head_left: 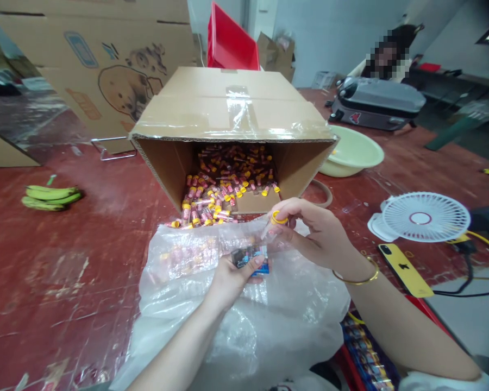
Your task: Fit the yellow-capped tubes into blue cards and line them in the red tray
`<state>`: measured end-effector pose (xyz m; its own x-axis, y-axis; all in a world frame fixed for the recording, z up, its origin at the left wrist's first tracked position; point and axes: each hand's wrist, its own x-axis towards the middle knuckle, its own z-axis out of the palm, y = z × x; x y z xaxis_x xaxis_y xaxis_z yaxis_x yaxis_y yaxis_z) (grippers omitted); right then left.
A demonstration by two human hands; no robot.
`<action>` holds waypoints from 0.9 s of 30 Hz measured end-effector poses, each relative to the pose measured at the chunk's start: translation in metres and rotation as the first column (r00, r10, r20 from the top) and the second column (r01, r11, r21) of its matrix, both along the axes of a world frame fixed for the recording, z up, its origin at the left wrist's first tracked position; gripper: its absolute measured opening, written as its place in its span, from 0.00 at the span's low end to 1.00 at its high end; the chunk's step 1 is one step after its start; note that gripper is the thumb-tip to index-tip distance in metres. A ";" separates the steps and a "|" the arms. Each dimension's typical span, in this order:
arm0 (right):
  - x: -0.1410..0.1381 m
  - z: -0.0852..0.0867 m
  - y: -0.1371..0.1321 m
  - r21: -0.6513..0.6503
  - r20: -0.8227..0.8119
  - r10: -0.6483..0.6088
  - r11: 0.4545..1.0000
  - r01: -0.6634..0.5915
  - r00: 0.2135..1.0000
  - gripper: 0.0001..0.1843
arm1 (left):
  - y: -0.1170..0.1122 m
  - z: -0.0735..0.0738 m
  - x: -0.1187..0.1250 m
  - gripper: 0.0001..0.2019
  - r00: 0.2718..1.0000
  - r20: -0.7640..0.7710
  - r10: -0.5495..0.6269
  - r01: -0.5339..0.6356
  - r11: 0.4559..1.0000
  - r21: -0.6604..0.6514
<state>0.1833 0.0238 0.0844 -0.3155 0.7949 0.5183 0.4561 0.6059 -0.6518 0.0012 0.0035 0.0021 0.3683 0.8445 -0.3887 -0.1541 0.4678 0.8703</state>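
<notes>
My left hand (pixel 237 277) is closed around a small printed packet (pixel 248 255), dark and blue in colour, thumb on top. Just above it and to the right, my right hand (pixel 309 231) pinches a small see-through tube with a yellow rim (pixel 279 218). The tube's lower end points down towards the packet; whether they touch I cannot tell. A translucent plastic sheet (pixel 236 331) spreads beneath both hands. Behind them a cardboard box (pixel 232 111) lies on its side, its mouth facing me. Many small yellow-capped tubes (pixel 206 203) with pink contents spill from it onto the sheet.
Green bananas (pixel 51 196) lie on the red table (pixel 81 260) at left. To the right stand a pale green basin (pixel 352 152), a white fan (pixel 426 217) and a yellow phone (pixel 405 271) with cables. A person (pixel 385 57) is behind a grey suitcase (pixel 377 103).
</notes>
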 end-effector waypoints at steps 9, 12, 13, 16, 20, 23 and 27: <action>-0.001 0.000 0.001 -0.022 0.023 0.033 0.999 -0.032 0.999 0.03 | 0.001 0.003 0.001 0.14 0.997 -0.070 0.021 -0.013 0.994 0.112; -0.001 0.002 0.000 -0.003 0.043 0.035 0.999 -0.035 0.998 0.02 | 0.002 0.007 0.001 0.13 0.997 -0.065 0.042 -0.033 0.989 0.141; -0.001 0.003 -0.001 0.000 0.050 0.034 0.999 -0.034 0.998 0.02 | 0.002 0.008 0.001 0.13 0.996 -0.069 0.049 -0.039 0.989 0.141; -0.002 0.002 -0.002 -0.007 0.061 0.037 0.999 -0.036 0.997 0.02 | 0.003 0.008 0.001 0.12 0.994 -0.087 0.059 -0.045 0.987 0.155; -0.001 -0.004 -0.002 -0.049 0.060 0.037 0.998 -0.034 0.997 0.03 | 0.003 0.005 0.003 0.13 0.992 -0.114 0.052 -0.032 0.986 0.166; 0.001 -0.008 0.000 -0.085 0.044 0.001 0.996 0.003 0.999 0.03 | 0.000 0.004 0.004 0.15 0.996 -0.090 0.012 -0.004 0.997 0.081; 0.005 -0.007 0.000 -0.043 0.027 -0.086 0.995 0.087 0.996 0.04 | -0.002 0.001 0.005 0.13 0.999 -0.034 0.004 -0.001 0.996 0.087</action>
<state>0.1878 0.0243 0.0769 -0.2575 0.8414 0.4751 0.5222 0.5349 -0.6642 0.0063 0.0019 0.0029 0.3538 0.8767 -0.3258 -0.1246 0.3894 0.9126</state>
